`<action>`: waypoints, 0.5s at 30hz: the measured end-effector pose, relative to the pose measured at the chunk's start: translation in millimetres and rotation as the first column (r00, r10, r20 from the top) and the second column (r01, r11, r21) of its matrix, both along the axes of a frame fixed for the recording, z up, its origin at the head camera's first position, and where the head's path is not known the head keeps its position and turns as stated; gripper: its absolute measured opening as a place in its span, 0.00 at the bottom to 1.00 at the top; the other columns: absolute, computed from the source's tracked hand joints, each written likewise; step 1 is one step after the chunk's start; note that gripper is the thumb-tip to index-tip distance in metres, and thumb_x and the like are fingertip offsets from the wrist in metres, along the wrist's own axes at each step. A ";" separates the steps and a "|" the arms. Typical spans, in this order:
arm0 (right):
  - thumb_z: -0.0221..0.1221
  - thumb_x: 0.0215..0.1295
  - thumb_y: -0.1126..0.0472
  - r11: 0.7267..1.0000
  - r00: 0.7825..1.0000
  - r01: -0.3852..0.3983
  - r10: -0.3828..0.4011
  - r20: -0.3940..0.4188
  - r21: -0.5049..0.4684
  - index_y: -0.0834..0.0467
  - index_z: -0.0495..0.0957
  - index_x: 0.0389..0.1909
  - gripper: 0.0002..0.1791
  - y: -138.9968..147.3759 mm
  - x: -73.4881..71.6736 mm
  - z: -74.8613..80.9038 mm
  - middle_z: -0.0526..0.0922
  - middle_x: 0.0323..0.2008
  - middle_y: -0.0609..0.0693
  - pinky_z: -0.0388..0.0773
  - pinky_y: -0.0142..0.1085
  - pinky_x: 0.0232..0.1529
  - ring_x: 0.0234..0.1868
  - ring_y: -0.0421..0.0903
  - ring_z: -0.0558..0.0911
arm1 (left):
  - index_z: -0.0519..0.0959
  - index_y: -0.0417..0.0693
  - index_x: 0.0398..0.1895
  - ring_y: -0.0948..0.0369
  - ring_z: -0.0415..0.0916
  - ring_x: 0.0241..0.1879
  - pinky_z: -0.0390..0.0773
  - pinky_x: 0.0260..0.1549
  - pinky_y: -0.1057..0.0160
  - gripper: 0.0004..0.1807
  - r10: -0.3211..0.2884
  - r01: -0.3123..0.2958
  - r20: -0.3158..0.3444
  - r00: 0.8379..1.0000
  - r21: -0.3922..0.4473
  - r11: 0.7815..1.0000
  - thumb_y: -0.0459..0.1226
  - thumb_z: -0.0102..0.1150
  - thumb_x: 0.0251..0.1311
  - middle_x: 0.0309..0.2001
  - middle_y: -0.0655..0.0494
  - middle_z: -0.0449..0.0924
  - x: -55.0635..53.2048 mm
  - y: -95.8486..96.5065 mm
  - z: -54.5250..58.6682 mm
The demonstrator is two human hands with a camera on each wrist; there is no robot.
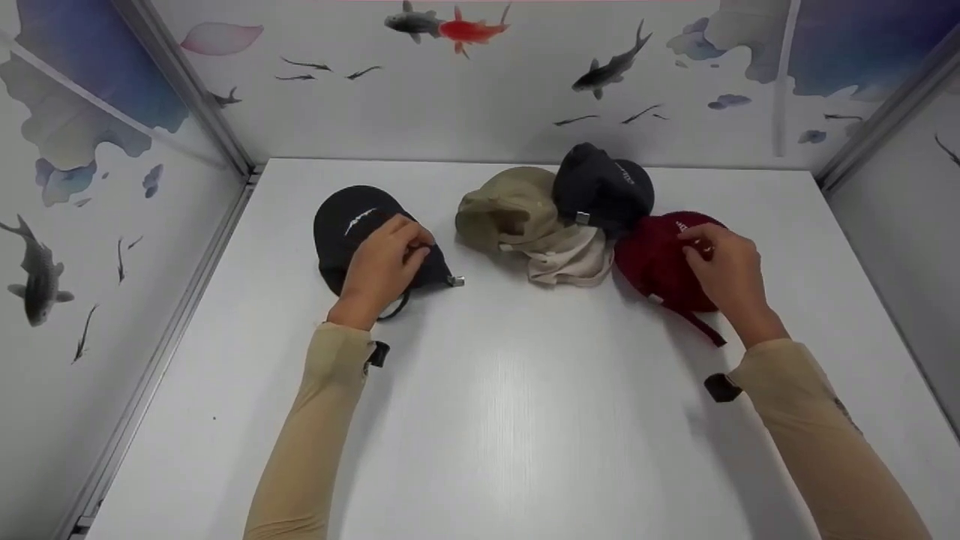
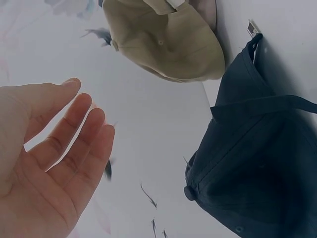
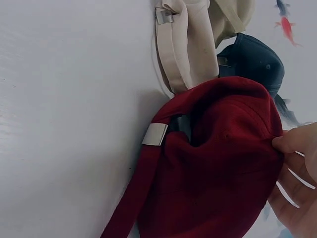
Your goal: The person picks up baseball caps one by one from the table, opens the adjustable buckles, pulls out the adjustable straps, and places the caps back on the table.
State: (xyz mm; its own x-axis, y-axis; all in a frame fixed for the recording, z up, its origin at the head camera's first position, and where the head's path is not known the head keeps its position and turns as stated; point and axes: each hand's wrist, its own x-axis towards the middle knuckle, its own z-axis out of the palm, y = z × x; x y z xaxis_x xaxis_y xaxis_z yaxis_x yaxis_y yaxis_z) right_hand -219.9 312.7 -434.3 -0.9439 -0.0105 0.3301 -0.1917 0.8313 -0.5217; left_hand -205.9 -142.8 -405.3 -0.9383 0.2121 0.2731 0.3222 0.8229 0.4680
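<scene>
On the left of the table lies a black cap (image 1: 375, 202) with a white mark on its front and a loose strap. My left hand (image 1: 382, 259) hovers over this cap, its fingers loosely bent; in the left wrist view a gap shows between the hand (image 2: 59, 153) and the cap (image 2: 247, 163). On the right, a dark red cap (image 1: 652, 255) has its strap hanging toward me. My right hand (image 1: 727, 266) pinches the crown of the red cap (image 3: 213, 173), thumb on the near side, other fingers partly hidden behind the fabric.
Beside the red cap, a khaki cap (image 1: 517, 199), a cream cap (image 1: 574, 259) and a dark navy cap (image 1: 596, 184) lie heaped against one another. White panels with painted fish enclose the table (image 1: 495, 420) at the back (image 1: 330, 112) and both sides.
</scene>
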 end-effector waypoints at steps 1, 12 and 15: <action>0.58 0.67 0.70 1.000 1.000 0.002 -0.002 -0.012 -0.006 0.62 0.83 0.49 0.11 -0.2 0.4 0.9 0.86 0.45 0.61 0.67 0.21 0.38 0.41 0.54 0.82 | 0.82 0.49 0.43 0.57 0.79 0.45 0.81 0.49 0.59 0.05 -0.003 0.003 -0.002 1.000 0.000 1.000 0.36 0.60 0.68 0.46 0.53 0.79 0.0 0.7 -0.4; 0.59 0.67 0.70 0.999 0.994 0.010 -0.014 -0.106 -0.042 0.61 0.85 0.47 0.11 -1.0 5.7 13.7 0.88 0.43 0.61 0.62 0.13 0.38 0.40 0.52 0.83 | 0.83 0.49 0.44 0.57 0.79 0.45 0.80 0.49 0.58 0.05 -0.023 0.023 -0.041 0.999 0.000 1.000 0.35 0.61 0.67 0.45 0.53 0.79 2.9 6.4 0.1; 0.60 0.66 0.71 0.999 0.989 0.008 -0.015 -0.146 -0.050 0.62 0.85 0.46 0.10 -2.2 7.0 17.3 0.88 0.41 0.61 0.63 0.12 0.37 0.38 0.51 0.83 | 0.83 0.50 0.43 0.57 0.79 0.45 0.81 0.49 0.58 0.05 -0.025 0.025 -0.046 0.999 -0.001 1.000 0.35 0.61 0.67 0.45 0.53 0.80 4.6 8.2 1.1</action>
